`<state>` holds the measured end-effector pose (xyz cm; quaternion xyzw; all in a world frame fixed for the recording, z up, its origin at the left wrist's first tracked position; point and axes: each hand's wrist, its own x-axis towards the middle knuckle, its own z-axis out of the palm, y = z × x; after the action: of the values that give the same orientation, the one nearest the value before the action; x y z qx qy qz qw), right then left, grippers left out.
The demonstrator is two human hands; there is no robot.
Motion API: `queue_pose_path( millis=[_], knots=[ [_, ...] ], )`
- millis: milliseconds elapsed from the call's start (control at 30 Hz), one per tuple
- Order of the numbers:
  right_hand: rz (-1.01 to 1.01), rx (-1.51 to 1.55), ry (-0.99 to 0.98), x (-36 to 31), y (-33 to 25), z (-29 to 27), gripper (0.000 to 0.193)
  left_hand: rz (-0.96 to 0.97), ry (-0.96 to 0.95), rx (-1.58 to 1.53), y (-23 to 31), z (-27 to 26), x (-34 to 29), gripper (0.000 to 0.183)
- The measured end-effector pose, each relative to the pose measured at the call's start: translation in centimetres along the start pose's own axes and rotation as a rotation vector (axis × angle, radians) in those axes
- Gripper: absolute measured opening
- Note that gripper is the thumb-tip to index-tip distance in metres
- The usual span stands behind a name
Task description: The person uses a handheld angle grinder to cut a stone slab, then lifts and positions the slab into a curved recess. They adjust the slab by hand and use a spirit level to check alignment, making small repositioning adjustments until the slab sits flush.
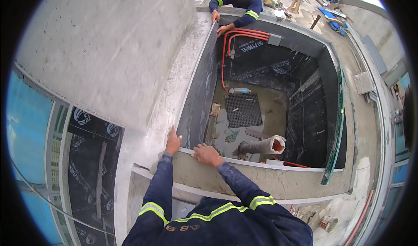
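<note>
A long grey panel [198, 87] stands on edge along the left side of a sunken pit. My left hand [173, 141] is closed around its near end, thumb toward the pit. Close by, my right hand [207, 155] lies on the pit's near concrete rim [261, 164], fingers spread over the inner edge and holding nothing. At the panel's far end, a co-worker's two hands [220, 24] touch its top corner. The panel's lower edge is partly hidden.
Inside the pit are a black grid mat [243, 111], a plastic bottle [240, 90], a wrapped pipe [261, 146] and orange conduits [248, 32] running to a grey box [274, 39]. A green-edged glass sheet [338, 128] stands along the right rim. A concrete wall [104, 41] rises at left.
</note>
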<state>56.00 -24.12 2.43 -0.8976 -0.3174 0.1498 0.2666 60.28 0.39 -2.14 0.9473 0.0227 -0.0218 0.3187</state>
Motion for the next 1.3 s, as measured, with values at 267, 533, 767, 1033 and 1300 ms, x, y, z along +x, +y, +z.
queue_pose_path(
  millis=[267, 533, 767, 1033, 1300],
  knots=[
    [0.001, 0.004, 0.058, 0.0, 0.9, 0.8, 0.040, 0.088, 0.169, 0.259, 3.2, 0.8, -9.6, 0.080],
    [0.048, 0.015, 0.007, -0.1, 0.5, 0.7, 0.040, -0.082, 0.341, -0.207, 4.7, -2.3, -16.2, 0.035],
    [-0.006, 0.026, -0.005, 0.4, -0.2, 0.0, 0.039, -0.441, 0.333, -0.665, 2.2, -2.3, -18.4, 0.027],
    [0.005, -0.011, 0.028, 0.5, 0.0, 0.5, 0.038, -0.162, 0.554, -0.098, 1.4, -2.9, -13.5, 0.032],
    [-0.008, -0.072, 0.008, 0.5, 0.2, 0.7, 0.050, -0.103, 0.297, 0.188, 5.9, 0.0, -13.7, 0.057]
  ],
)
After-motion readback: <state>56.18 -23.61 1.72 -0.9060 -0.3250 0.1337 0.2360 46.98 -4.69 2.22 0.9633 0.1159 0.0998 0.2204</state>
